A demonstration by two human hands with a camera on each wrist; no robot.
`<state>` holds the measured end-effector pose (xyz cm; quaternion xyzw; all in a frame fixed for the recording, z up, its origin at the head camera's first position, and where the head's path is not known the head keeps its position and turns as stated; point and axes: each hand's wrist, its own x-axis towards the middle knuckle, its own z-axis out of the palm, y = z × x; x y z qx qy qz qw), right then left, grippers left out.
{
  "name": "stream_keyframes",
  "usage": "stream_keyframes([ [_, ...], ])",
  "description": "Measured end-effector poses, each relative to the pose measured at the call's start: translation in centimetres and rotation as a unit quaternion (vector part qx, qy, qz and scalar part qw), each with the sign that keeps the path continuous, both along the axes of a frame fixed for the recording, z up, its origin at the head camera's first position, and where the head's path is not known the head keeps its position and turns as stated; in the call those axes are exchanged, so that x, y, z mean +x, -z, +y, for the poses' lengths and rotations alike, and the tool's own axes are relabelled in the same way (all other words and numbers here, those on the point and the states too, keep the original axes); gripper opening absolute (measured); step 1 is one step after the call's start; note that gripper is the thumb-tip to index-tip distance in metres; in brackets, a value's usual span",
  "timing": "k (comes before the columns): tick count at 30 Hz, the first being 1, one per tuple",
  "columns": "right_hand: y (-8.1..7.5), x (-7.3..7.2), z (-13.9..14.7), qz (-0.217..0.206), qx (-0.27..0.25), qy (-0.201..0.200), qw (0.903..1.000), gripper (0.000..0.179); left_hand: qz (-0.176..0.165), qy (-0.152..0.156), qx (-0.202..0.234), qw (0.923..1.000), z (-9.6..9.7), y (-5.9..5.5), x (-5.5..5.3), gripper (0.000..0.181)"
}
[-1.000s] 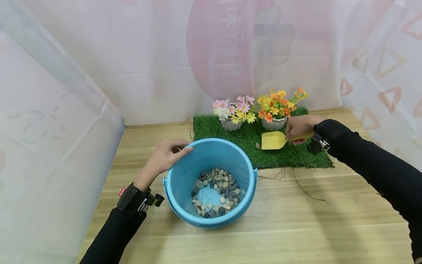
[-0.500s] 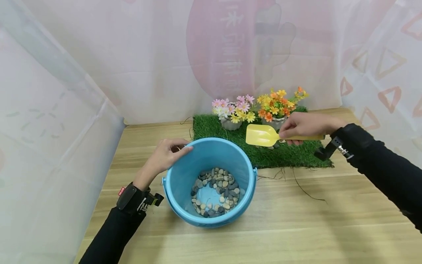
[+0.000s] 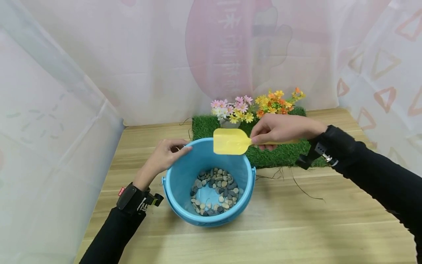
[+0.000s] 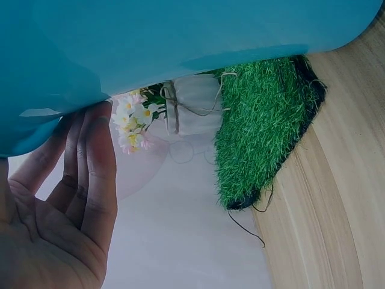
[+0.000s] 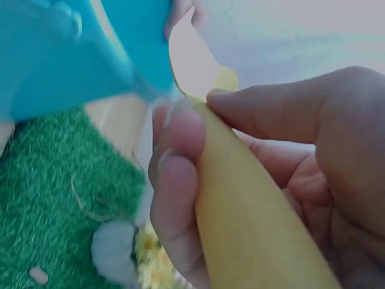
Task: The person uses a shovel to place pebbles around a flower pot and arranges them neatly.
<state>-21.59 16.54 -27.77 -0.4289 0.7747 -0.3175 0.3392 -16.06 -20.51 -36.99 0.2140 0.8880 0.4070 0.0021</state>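
A blue bucket (image 3: pixel 179 179) stands on the wooden table, with grey and tan pebbles (image 3: pixel 227 185) spread over its bottom. At the rim's far left, my left hand (image 3: pixel 165 156) pinches the edge between thumb and fingers; the left wrist view shows its fingers against the bucket wall (image 4: pixel 180 36). My right hand (image 3: pixel 280 128) grips a yellow toy shovel (image 3: pixel 232 142) by its handle (image 5: pixel 252 211). The shovel's blade hovers over the bucket's far rim, pointing left, and no pebble shows on it in the head view.
Behind the bucket lies a green artificial grass mat (image 3: pixel 277 156). Pots of pink-and-white flowers (image 3: pixel 227 108) and orange-yellow flowers (image 3: pixel 275 102) stand on it. One small pebble (image 5: pixel 38 276) lies on the grass. Printed cloth (image 3: pixel 148 73) hangs behind.
My right hand has lifted the shovel off the grass mat and carried it left to above the bucket's far rim. The left hand has kept its hold on the bucket.
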Motion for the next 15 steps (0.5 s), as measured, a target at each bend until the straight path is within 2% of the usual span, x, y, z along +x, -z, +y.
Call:
stream_keyframes([
  [3, -0.3, 0.7, -1.8, 0.02, -0.002, -0.023, 0.9995, 0.017, -0.001, -0.001, 0.001, 1.0, 0.0, 0.1, 0.1, 0.028],
  [6, -0.3, 1.6, -3.7, 0.084, -0.007, -0.054, 0.995, 0.014, -0.001, 0.0, 0.001, 1.0, 0.1, 0.1, 0.1, 0.028],
  [10, -0.1, 3.1, -6.4, 0.187, 0.008, -0.077, 0.9793, 0.014, 0.001, 0.002, 0.004, 1.0, 0.1, 0.0, 0.0, 0.027],
  [15, 0.0, 4.8, -9.4, 0.261, 0.086, -0.091, 0.9571, 0.004, 0.003, 0.001, 0.0, 1.0, 0.1, -0.1, -0.1, 0.027],
])
